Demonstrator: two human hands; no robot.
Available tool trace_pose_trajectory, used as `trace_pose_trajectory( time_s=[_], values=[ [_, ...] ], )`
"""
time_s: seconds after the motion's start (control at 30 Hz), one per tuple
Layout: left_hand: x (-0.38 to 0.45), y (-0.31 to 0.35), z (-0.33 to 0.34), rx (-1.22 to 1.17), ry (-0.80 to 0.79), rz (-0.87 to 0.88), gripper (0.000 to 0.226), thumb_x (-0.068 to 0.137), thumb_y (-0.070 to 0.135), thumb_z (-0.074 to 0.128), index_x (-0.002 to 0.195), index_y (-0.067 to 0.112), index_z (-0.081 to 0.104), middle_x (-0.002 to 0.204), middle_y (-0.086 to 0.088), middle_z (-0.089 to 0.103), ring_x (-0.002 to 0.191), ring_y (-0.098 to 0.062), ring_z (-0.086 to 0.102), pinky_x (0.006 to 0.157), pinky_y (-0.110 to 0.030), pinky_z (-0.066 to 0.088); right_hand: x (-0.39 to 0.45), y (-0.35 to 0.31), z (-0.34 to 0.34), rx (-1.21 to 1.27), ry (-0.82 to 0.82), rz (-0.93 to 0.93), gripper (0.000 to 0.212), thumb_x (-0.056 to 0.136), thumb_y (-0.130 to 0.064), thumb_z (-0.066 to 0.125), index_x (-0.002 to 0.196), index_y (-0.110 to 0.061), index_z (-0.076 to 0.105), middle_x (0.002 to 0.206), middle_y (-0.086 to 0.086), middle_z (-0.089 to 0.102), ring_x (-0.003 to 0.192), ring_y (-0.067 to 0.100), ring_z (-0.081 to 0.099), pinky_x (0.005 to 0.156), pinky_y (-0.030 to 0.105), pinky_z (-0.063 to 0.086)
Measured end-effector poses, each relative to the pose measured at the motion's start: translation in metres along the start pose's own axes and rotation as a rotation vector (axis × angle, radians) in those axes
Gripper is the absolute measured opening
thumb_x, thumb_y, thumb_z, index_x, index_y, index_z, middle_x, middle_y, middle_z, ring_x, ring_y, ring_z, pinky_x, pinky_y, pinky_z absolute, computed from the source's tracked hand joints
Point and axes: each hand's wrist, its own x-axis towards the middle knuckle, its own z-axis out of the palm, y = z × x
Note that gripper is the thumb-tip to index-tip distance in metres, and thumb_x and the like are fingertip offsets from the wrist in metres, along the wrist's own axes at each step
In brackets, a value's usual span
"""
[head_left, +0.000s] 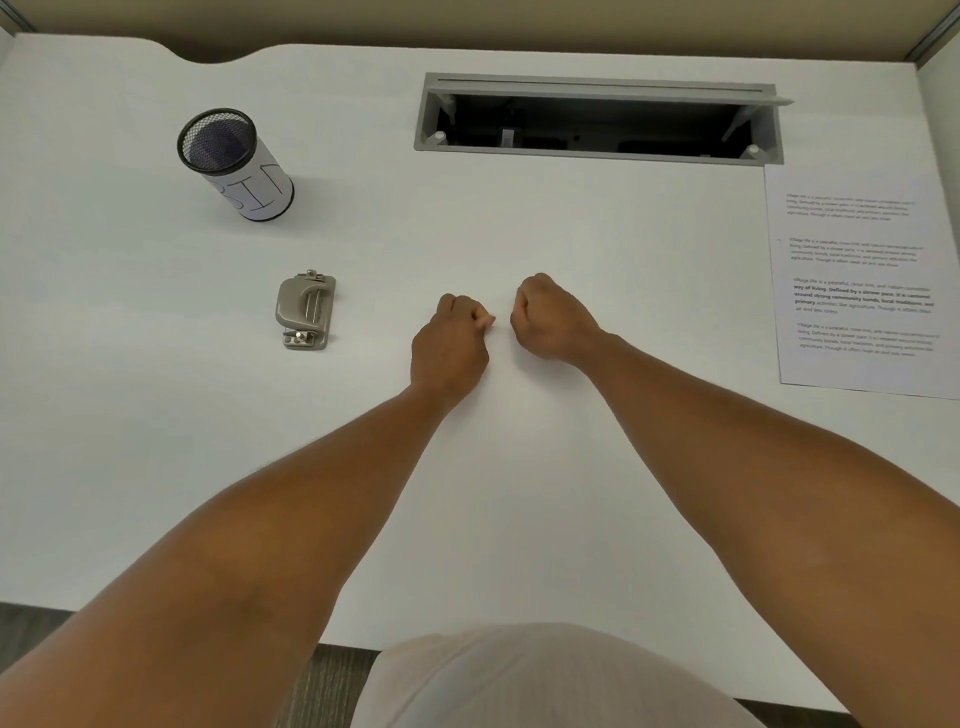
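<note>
My left hand (449, 343) and my right hand (550, 319) lie close together on the white desk (156, 441), near its middle. Both are curled into fists with the knuckles pointing away from me. Nothing shows inside either fist. The left thumb tip points toward the right hand, with a small gap between the two hands. A silver hole punch (305, 310) lies to the left of my left hand. A printed sheet of paper (860, 280) lies flat at the desk's right edge.
A black mesh cup (236, 165) wrapped in a white label stands at the back left. A grey cable hatch (597, 119) is open in the desk at the back, right of centre. Low partition walls border the desk.
</note>
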Motion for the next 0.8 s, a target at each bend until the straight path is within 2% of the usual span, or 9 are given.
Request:
trace_pose_trajectory(
  time_s=[0.07,0.17,0.3,0.47,0.57,0.63,0.7,0.8],
  values=[
    [0.003,-0.002,-0.002,-0.069,0.020,-0.038,0.012,0.100,0.018,0.044,0.100,0.018,0.055,0.110,0.002,0.055,0.086,-0.022,0.058,0.074,-0.037,0.048,0.001,0.005,-0.005,0.163,0.057,0.029,0.013,0.090,-0.012,0.043,0.077,-0.009,0.042,0.089,0.008,0.049,0.072,0.021,0.048,0.067,0.036,0.043],
    [0.007,-0.004,-0.004,-0.134,0.035,-0.085,0.010,0.100,0.019,0.043,0.097,0.021,0.053,0.106,0.007,0.054,0.085,-0.018,0.056,0.071,-0.031,0.042,-0.001,0.009,-0.007,0.305,0.085,0.090,0.013,0.085,-0.010,0.047,0.073,-0.012,0.044,0.075,-0.001,0.051,0.063,0.012,0.044,0.057,0.026,0.038],
    [0.010,-0.010,-0.007,-0.174,0.038,-0.116,0.010,0.101,0.022,0.044,0.099,0.021,0.054,0.104,0.009,0.055,0.085,-0.015,0.053,0.072,-0.028,0.038,-0.005,0.015,-0.004,0.418,0.087,0.142,0.004,0.081,-0.012,0.056,0.078,-0.012,0.053,0.073,-0.005,0.057,0.062,0.011,0.051,0.055,0.023,0.042],
    [0.012,-0.013,-0.010,-0.248,0.042,-0.150,0.011,0.099,0.020,0.045,0.094,0.026,0.052,0.100,0.011,0.056,0.088,-0.014,0.054,0.073,-0.027,0.037,-0.008,0.016,-0.005,0.520,0.100,0.166,0.004,0.078,-0.010,0.061,0.082,-0.011,0.058,0.075,-0.003,0.060,0.062,0.012,0.053,0.050,0.020,0.043],
    [0.013,-0.015,-0.014,-0.304,0.048,-0.181,0.017,0.097,0.016,0.043,0.091,0.029,0.051,0.104,0.012,0.058,0.092,-0.011,0.055,0.074,-0.023,0.037,-0.009,0.018,-0.007,0.619,0.132,0.204,0.013,0.080,-0.008,0.061,0.093,-0.010,0.062,0.082,-0.002,0.059,0.067,0.011,0.052,0.056,0.018,0.044],
    [0.013,-0.016,-0.017,-0.330,0.048,-0.177,0.019,0.095,0.013,0.041,0.091,0.028,0.053,0.106,0.012,0.059,0.092,-0.010,0.056,0.071,-0.019,0.037,-0.009,0.018,-0.009,0.728,0.134,0.234,0.020,0.081,-0.006,0.060,0.101,-0.010,0.061,0.082,0.000,0.059,0.072,0.015,0.057,0.065,0.024,0.048],
    [0.013,-0.017,-0.019,-0.363,0.047,-0.154,0.021,0.094,0.010,0.038,0.093,0.024,0.054,0.106,0.010,0.060,0.092,-0.011,0.060,0.073,-0.020,0.041,-0.010,0.018,-0.010,0.827,0.134,0.251,0.023,0.083,-0.004,0.059,0.106,-0.009,0.059,0.080,0.001,0.059,0.075,0.020,0.063,0.074,0.029,0.053],
    [0.013,-0.016,-0.023,-0.464,0.067,-0.145,0.023,0.094,0.005,0.037,0.095,0.020,0.054,0.105,0.007,0.060,0.091,-0.013,0.065,0.077,-0.023,0.046,-0.010,0.010,-0.009,0.957,0.110,0.271,0.024,0.086,-0.001,0.058,0.110,-0.006,0.057,0.084,0.004,0.058,0.079,0.022,0.068,0.078,0.025,0.058]
  ],
)
